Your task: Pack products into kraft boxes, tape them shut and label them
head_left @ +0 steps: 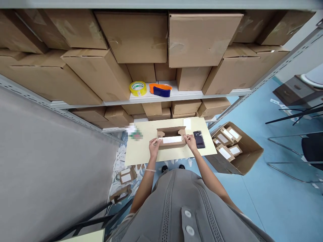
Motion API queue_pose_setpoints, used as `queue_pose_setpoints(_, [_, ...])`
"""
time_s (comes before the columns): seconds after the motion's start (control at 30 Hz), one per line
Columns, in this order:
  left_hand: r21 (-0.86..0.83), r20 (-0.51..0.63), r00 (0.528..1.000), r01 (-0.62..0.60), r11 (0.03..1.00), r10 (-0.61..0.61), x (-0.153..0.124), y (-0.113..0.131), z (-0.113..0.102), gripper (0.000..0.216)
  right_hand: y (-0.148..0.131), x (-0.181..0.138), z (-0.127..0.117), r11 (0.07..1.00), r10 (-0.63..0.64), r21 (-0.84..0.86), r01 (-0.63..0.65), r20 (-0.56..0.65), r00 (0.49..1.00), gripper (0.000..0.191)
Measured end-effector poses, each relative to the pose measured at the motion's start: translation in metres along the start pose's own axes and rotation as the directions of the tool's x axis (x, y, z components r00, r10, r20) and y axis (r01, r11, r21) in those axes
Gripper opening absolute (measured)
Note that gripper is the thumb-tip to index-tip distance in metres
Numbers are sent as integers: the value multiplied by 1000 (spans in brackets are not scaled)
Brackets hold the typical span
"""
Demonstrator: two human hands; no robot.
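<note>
A small open cardboard box [171, 133] with a white label on its near side sits on a pale yellow table [141, 153]. My left hand [153, 147] grips the box's left end, fingers closed on it. My right hand [190, 141] pinches the box's right end. Between the hands a strip that looks like clear tape runs along the front of the box. A dark phone-like object [199, 139] lies just right of my right hand.
Metal shelving full of large cardboard cartons [202, 40] stands behind the table. A yellow tape roll [138, 88] and an orange-blue tape dispenser [160, 89] rest on the shelf. An open carton of labelled small boxes [230, 146] sits on the blue floor at right. More small boxes [126, 175] lie lower left.
</note>
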State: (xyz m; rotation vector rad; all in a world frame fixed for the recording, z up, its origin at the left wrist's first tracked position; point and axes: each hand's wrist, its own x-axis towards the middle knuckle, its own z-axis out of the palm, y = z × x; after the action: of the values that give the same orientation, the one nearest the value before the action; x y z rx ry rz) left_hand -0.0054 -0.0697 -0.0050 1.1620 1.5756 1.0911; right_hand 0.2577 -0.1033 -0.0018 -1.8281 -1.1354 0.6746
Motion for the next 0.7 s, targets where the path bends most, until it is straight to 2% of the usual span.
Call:
queue_pose_setpoints(0.1, [-24, -14, 999, -38, 999, 37, -4, 1, 0, 42, -1, -1, -4, 998, -48, 37, 47, 20, 999, 51])
queue_pose_setpoints(0.2, [-59, -9, 994, -106, 993, 106, -6, 2, -2, 52, -5, -2, -10, 996, -83, 44, 81, 45, 996, 67])
queue_pose_setpoints(0.33, [23, 20, 990, -138, 990, 138, -2, 4, -6, 68, -20, -2, -18, 986, -94, -131, 107, 101, 990, 80])
queue_pose_setpoints(0.4, [70, 42, 985, -169, 983, 166, 3, 5, -8, 79, -32, 0, -22, 942, -127, -296, 156, 113, 985, 85])
queue_pose_setpoints(0.5, [105, 67, 979, -199, 974, 193, 12, 4, -10, 93, -57, 6, -21, 827, -249, -487, 282, 132, 959, 92])
queue_pose_setpoints(0.6, [129, 91, 985, -158, 979, 147, 17, 0, -9, 100, -86, 11, -11, 732, -386, -529, 430, 198, 901, 89])
queue_pose_setpoints(0.7, [149, 93, 993, -82, 985, 68, 19, -7, -6, 98, -109, 13, 6, 660, -443, -539, 523, 283, 850, 82])
